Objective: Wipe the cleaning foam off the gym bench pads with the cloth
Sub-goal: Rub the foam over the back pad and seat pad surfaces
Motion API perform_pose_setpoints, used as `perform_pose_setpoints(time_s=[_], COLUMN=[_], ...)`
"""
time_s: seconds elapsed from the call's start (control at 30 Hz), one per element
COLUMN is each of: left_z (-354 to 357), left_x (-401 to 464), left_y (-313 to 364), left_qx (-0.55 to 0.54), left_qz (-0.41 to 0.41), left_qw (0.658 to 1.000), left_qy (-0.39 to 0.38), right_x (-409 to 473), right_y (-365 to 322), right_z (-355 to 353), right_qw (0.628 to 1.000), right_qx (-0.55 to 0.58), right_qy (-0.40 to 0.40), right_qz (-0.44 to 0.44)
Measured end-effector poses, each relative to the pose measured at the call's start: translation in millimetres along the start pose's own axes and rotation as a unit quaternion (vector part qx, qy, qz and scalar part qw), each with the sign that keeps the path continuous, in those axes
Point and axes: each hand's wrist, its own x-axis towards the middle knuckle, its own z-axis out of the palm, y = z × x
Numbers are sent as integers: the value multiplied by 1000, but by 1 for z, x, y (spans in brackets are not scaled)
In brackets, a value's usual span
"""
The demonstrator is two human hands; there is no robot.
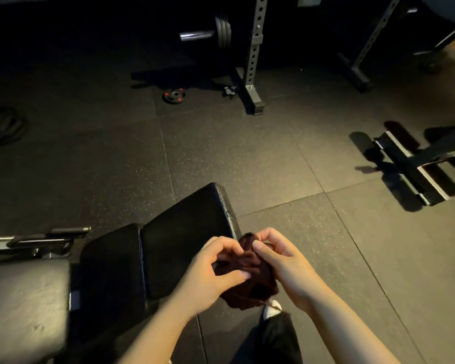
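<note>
A dark maroon cloth (250, 279) is bunched up between both hands, in the air just right of the bench. My left hand (213, 269) pinches its left side with thumb and fingers. My right hand (281, 261) grips its upper right part. The black bench back pad (184, 232) runs diagonally up from the lower middle, and the seat pad (111, 269) sits to its left. Both pads look dark and shiny; I see no foam on them in this dim light.
A grey worn pad (24, 306) of another bench is at the lower left. A squat rack upright (252, 61) with a loaded barbell (210, 35) stands at the back. A small weight plate (174, 95) lies on the rubber floor. Another bench's foot (413, 166) is at the right. My leg and white shoe (272, 308) are below the cloth.
</note>
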Motion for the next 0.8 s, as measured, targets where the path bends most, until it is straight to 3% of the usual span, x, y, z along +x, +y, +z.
perform_pose_setpoints(time_s=[0.13,0.23,0.4,0.47,0.53,0.67,0.8], left_z=[44,67,69,62,53,34,-10], left_x=[47,67,99,117,141,200,258], left_y=[27,48,70,80,89,96,106], left_qx=[81,158,178,79,-79,-365,-445], left_qz=[31,68,73,27,-46,-83,-53], left_qw=[993,975,962,978,974,897,871], left_qy=[80,141,196,189,208,236,201], right_x=[22,40,85,107,133,188,248], right_y=[-30,-54,-81,-94,-111,-167,-233], right_z=[-74,-116,-149,-153,-157,-163,-159], right_qw=[999,1000,999,996,985,954,886], right_qx=[22,19,-5,-66,-124,-223,-376], right_qy=[-29,-5,31,32,7,-70,-117], right_qz=[-4,7,-5,-56,-117,-187,-244])
